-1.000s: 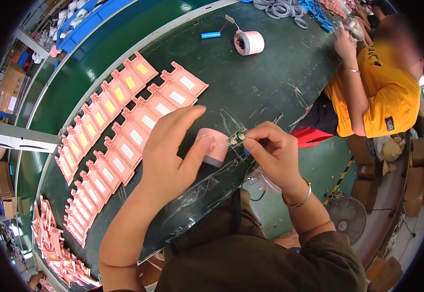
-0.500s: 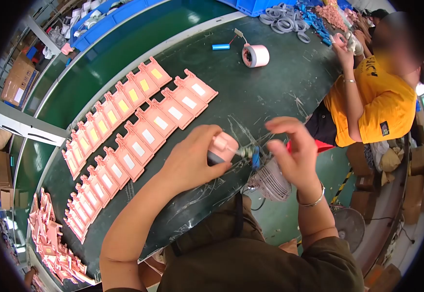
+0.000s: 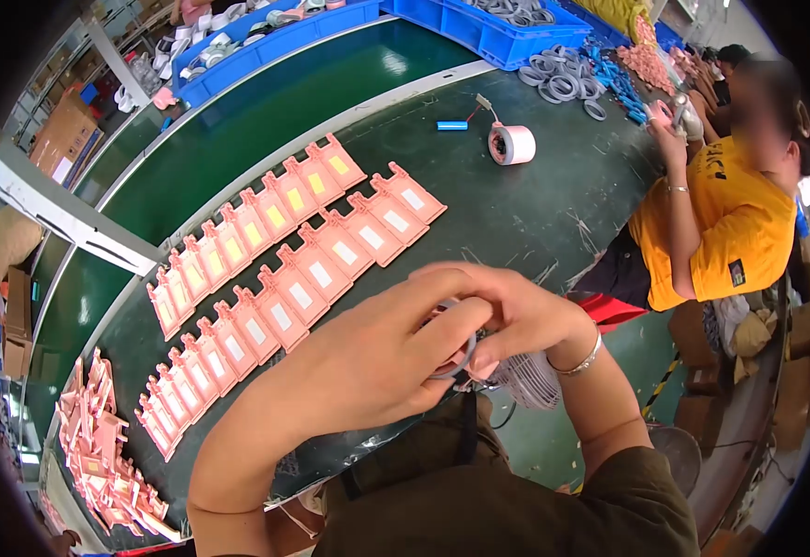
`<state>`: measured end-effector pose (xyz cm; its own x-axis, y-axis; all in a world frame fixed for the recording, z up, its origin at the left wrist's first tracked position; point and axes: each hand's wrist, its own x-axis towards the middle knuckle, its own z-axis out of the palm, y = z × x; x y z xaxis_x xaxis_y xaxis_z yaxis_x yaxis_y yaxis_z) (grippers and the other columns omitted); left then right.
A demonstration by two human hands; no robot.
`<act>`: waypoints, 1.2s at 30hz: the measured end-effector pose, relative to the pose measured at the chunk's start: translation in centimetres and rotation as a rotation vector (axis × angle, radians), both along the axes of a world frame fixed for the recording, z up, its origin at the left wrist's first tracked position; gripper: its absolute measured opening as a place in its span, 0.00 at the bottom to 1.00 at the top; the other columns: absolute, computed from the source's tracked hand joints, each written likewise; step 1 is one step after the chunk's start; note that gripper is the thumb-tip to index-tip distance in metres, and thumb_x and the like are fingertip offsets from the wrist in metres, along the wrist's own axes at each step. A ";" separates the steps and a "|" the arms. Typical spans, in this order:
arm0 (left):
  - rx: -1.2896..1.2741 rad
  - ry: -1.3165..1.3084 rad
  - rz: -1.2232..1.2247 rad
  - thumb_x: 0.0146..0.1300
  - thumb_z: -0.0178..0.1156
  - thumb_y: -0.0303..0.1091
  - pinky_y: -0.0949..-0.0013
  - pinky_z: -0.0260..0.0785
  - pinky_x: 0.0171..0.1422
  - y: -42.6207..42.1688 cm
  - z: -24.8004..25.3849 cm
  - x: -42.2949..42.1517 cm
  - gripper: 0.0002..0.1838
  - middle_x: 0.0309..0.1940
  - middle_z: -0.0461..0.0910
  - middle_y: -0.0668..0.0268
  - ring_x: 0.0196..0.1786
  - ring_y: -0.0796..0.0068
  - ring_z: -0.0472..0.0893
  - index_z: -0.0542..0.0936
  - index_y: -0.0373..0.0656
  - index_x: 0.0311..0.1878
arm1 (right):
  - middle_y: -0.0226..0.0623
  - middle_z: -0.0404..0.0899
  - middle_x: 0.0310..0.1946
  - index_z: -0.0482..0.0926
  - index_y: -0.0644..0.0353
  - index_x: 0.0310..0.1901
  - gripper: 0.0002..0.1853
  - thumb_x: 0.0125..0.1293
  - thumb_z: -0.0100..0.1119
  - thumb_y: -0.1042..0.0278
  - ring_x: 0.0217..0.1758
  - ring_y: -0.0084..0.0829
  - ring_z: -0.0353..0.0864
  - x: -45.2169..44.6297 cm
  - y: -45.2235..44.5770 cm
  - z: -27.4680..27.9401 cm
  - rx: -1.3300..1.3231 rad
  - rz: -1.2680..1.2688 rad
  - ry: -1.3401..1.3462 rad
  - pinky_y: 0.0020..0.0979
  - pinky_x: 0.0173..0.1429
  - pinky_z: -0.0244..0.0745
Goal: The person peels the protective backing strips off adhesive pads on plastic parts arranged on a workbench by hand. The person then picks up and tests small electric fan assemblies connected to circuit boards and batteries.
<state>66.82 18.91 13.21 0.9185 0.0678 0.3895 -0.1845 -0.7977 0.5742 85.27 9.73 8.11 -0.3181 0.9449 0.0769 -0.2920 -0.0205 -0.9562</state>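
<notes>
Both my hands meet over the near edge of the dark green table. My left hand [image 3: 396,339] is closed round a pink round housing with a grey ring [image 3: 466,358], which is mostly hidden by my fingers. Over the top of the same housing bends my right hand [image 3: 526,311], its thumb and fingers pressed against it. What lies inside the housing is out of sight. Farther off on the table lies a similar pink housing [image 3: 516,146], wired to a blue battery [image 3: 451,125].
Two overlapping rows of pink plates, one with yellow labels [image 3: 275,216] and one with white labels [image 3: 301,295], cross the table. Loose pink parts [image 3: 98,455] heap at the left. Grey rings [image 3: 563,86] and a blue bin [image 3: 516,42] are far right. A co-worker in yellow [image 3: 721,223] sits beside.
My right hand has come left from beside the housing onto it. The housing has turned, and the blue battery that hung near my right hand is now hidden. The view has shifted slightly.
</notes>
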 end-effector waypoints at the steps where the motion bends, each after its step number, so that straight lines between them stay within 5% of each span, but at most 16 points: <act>1: -0.065 -0.038 -0.052 0.40 0.69 0.24 0.62 0.70 0.53 0.1 0.2 0.0 0.33 0.53 0.67 0.54 0.54 0.53 0.72 0.68 0.42 0.54 | 0.40 0.69 0.53 0.59 0.65 0.62 0.38 0.50 0.67 0.77 0.55 0.28 0.71 -0.3 0.1 0.0 -0.008 0.005 0.030 0.31 0.57 0.71; 4: -0.185 -0.121 0.157 0.46 0.67 0.30 0.63 0.63 0.61 0.7 0.2 -2.2 0.34 0.58 0.65 0.56 0.58 0.60 0.70 0.66 0.38 0.59 | 0.38 0.70 0.52 0.61 0.66 0.60 0.39 0.45 0.71 0.77 0.55 0.29 0.72 -1.3 0.6 0.6 0.018 -0.093 0.181 0.32 0.58 0.71; 5: -0.493 -0.232 0.167 0.47 0.68 0.34 0.63 0.57 0.66 1.1 -1.6 -3.3 0.37 0.61 0.64 0.56 0.61 0.65 0.68 0.64 0.36 0.61 | 0.38 0.70 0.52 0.61 0.66 0.59 0.40 0.45 0.72 0.76 0.56 0.28 0.71 -1.5 0.9 0.5 0.040 -0.144 0.207 0.32 0.59 0.70; 6: -0.762 -0.400 0.231 0.58 0.60 0.36 0.64 0.59 0.64 0.3 -3.3 -3.6 0.28 0.58 0.68 0.57 0.61 0.67 0.67 0.66 0.32 0.59 | 0.38 0.69 0.52 0.61 0.66 0.59 0.40 0.44 0.73 0.75 0.56 0.28 0.70 -1.8 1.1 0.3 0.064 -0.199 0.237 0.32 0.59 0.69; 7: -0.859 -0.284 0.245 0.63 0.54 0.37 0.64 0.60 0.64 0.4 -4.4 -3.9 0.24 0.56 0.70 0.57 0.60 0.68 0.69 0.67 0.32 0.57 | 0.39 0.71 0.52 0.61 0.66 0.57 0.45 0.38 0.78 0.59 0.56 0.28 0.72 -2.5 1.2 0.7 0.019 -0.332 0.201 0.30 0.60 0.67; 9: -0.999 -0.116 0.238 0.72 0.38 0.38 0.67 0.63 0.61 -0.1 -5.9 -4.6 0.20 0.48 0.76 0.57 0.54 0.70 0.74 0.70 0.31 0.54 | 0.39 0.71 0.53 0.61 0.66 0.56 0.44 0.41 0.76 0.56 0.55 0.28 0.72 -3.0 2.3 0.7 0.070 -0.369 0.190 0.29 0.60 0.67; 12: -1.306 -0.096 0.150 0.71 0.43 0.37 0.72 0.67 0.55 -0.6 -7.0 -4.7 0.18 0.44 0.78 0.60 0.48 0.75 0.77 0.72 0.31 0.52 | 0.40 0.69 0.55 0.56 0.68 0.61 0.45 0.47 0.72 0.55 0.57 0.29 0.71 -4.4 3.8 0.8 0.164 -0.424 0.202 0.31 0.61 0.66; 16: -1.220 -0.216 0.351 0.62 0.55 0.23 0.76 0.69 0.50 -2.2 -5.9 -5.5 0.11 0.39 0.78 0.65 0.43 0.82 0.76 0.75 0.32 0.47 | 0.40 0.67 0.57 0.57 0.68 0.62 0.45 0.48 0.71 0.55 0.59 0.29 0.69 -5.3 5.0 0.5 0.223 -0.496 0.131 0.32 0.62 0.65; 20: -0.888 -0.296 0.507 0.52 0.66 0.28 0.75 0.70 0.39 -3.2 -7.0 -5.9 0.13 0.31 0.78 0.66 0.34 0.81 0.76 0.77 0.36 0.40 | 0.40 0.68 0.57 0.58 0.66 0.62 0.43 0.46 0.73 0.65 0.61 0.32 0.68 -6.2 4.9 0.9 0.232 -0.498 0.181 0.34 0.64 0.64; 21: -0.850 -0.364 0.543 0.51 0.67 0.29 0.76 0.68 0.36 -3.6 -7.2 -5.8 0.11 0.28 0.78 0.65 0.31 0.80 0.76 0.77 0.37 0.37 | 0.41 0.68 0.57 0.59 0.66 0.62 0.43 0.46 0.73 0.64 0.61 0.32 0.68 -6.5 4.8 1.3 0.227 -0.501 0.158 0.35 0.63 0.65; 22: -0.770 -0.228 0.595 0.53 0.64 0.22 0.73 0.71 0.45 -3.7 -6.4 -6.4 0.11 0.34 0.79 0.64 0.38 0.79 0.78 0.77 0.34 0.40 | 0.42 0.68 0.56 0.59 0.66 0.61 0.43 0.45 0.73 0.63 0.59 0.33 0.70 -6.8 4.7 1.4 0.225 -0.513 0.148 0.34 0.62 0.67; 26: -0.569 -0.297 0.677 0.51 0.65 0.25 0.73 0.70 0.34 -4.2 -5.7 -6.8 0.10 0.30 0.79 0.61 0.31 0.74 0.79 0.78 0.36 0.37 | 0.40 0.69 0.54 0.60 0.66 0.61 0.45 0.44 0.75 0.59 0.58 0.31 0.71 -7.5 4.2 1.6 0.261 -0.520 0.085 0.32 0.60 0.69; 36: -0.450 -0.461 0.705 0.50 0.63 0.25 0.69 0.71 0.31 -5.0 -6.3 -8.3 0.10 0.27 0.77 0.59 0.27 0.66 0.79 0.77 0.33 0.36 | 0.39 0.70 0.52 0.64 0.67 0.56 0.49 0.35 0.77 0.46 0.53 0.29 0.72 -9.1 3.6 2.0 0.221 -0.617 -0.138 0.29 0.57 0.68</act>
